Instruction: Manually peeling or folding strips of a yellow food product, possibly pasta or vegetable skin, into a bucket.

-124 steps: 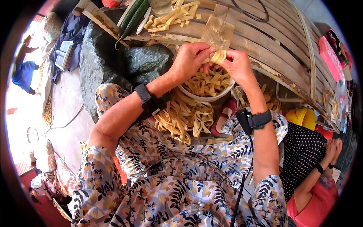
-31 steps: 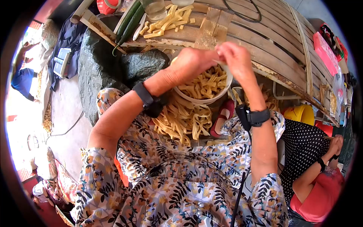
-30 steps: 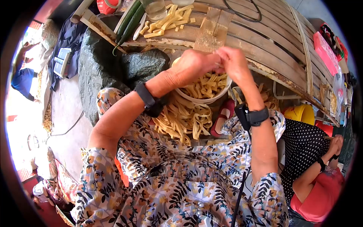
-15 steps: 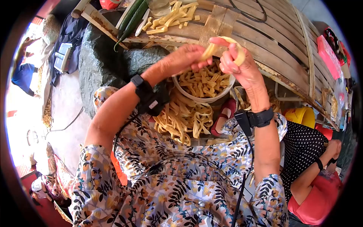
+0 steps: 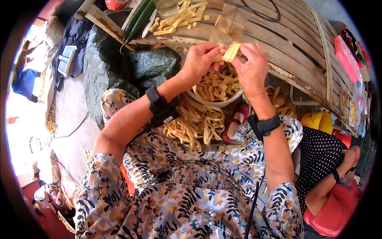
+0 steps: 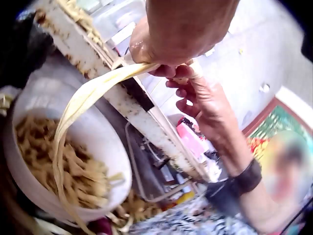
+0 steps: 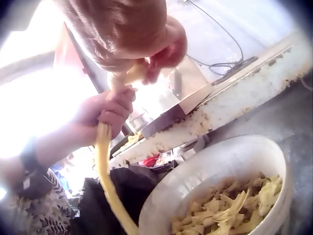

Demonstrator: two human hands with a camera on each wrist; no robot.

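Note:
Between my two hands, just above the white bucket [image 5: 217,104], is a pale yellow flat strip [image 5: 231,53], folded over in a loop. My left hand [image 5: 200,61] pinches it between thumb and fingers; from that hand a long tail of the strip [image 6: 68,115] hangs past the bucket in the left wrist view. My right hand [image 5: 252,67] grips the looped part with thumb and curled fingers. In the right wrist view the right hand [image 7: 127,34] overlaps the upper end, partly hiding it. Short knotted yellow pieces [image 5: 217,85] fill much of the bucket.
A heap of long yellow strips [image 5: 193,123] lies below the bucket. On the slatted bamboo bench [image 5: 294,51] are more cut pieces [image 5: 183,18], green cucumber-like vegetables [image 5: 139,22] and a jar [image 5: 167,7]. Dark plastic sheeting [image 5: 155,63] is at left, another seated person [image 5: 330,203] at right.
Half a second ago the strip was looped over the right fingers, with the hands farther apart. Now the hands are closer together and the loop is folded between them.

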